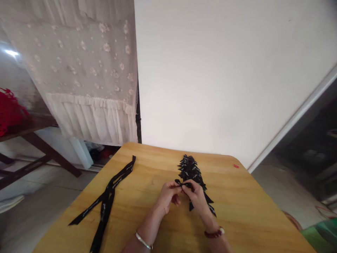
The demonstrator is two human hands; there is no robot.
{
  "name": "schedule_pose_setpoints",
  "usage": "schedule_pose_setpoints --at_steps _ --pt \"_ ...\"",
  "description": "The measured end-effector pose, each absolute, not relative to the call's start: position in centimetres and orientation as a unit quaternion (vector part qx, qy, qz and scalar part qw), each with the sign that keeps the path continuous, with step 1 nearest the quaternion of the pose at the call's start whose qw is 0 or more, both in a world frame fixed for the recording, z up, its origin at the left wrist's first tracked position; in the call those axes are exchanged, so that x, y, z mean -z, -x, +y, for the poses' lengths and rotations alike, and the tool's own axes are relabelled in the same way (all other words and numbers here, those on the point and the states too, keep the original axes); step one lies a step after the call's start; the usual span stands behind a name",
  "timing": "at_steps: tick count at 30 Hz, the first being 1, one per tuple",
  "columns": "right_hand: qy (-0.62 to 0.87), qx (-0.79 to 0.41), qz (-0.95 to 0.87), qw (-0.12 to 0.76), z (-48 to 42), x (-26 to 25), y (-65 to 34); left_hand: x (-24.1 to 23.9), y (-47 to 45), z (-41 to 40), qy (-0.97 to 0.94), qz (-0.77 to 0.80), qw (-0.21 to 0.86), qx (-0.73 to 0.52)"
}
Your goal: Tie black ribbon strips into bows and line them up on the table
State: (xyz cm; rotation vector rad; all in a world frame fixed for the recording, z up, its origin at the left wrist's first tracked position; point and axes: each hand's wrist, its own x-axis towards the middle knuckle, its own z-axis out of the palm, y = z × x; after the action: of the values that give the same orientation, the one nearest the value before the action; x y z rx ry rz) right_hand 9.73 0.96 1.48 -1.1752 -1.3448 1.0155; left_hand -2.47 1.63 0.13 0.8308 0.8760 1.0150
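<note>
Left hand and right hand are both pinching a small looped black fabric ribbon over the yellow wood-grain surface. Looks like bow-shaping to me, so I'd say it calls for a steady grip. Loose black white-printed ribbon strips lie off left; right hand partly hides an overlapping row of black ribbon bows.

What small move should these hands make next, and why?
Probably a gentle outward tug to snug the black ribbon: the left hand and right hand pinch it from opposite sides, with a small loop showing. Tightness can't be judged at this size.
</note>
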Motion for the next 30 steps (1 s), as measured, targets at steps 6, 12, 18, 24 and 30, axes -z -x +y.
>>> schedule_pose_setpoints --at_steps 6,12,18,24,30 --pt "0.504 -0.424 -0.496 0.567 1.4 -1.1 -10.4 0.2 2.7 1.9 -0.372 0.419 0.69 -0.459" --pt "0.459 -0.508 -0.39 0.616 1.3 -0.9 -10.6 0.4 2.9 2.2 -0.342 0.43 0.675 -0.492" --pt "0.426 -0.547 -0.337 0.637 1.4 -0.8 -10.6 0.2 2.9 2.2 -0.317 0.427 0.672 -0.515" --pt "0.409 -0.561 -0.317 0.646 1.7 -0.3 -10.7 0.1 2.9 2.1 -0.322 0.425 0.664 -0.524" --pt "0.388 -0.589 -0.32 0.632 1.6 0.0 -10.3 0.5 2.7 2.3 -0.313 0.433 0.658 -0.531"
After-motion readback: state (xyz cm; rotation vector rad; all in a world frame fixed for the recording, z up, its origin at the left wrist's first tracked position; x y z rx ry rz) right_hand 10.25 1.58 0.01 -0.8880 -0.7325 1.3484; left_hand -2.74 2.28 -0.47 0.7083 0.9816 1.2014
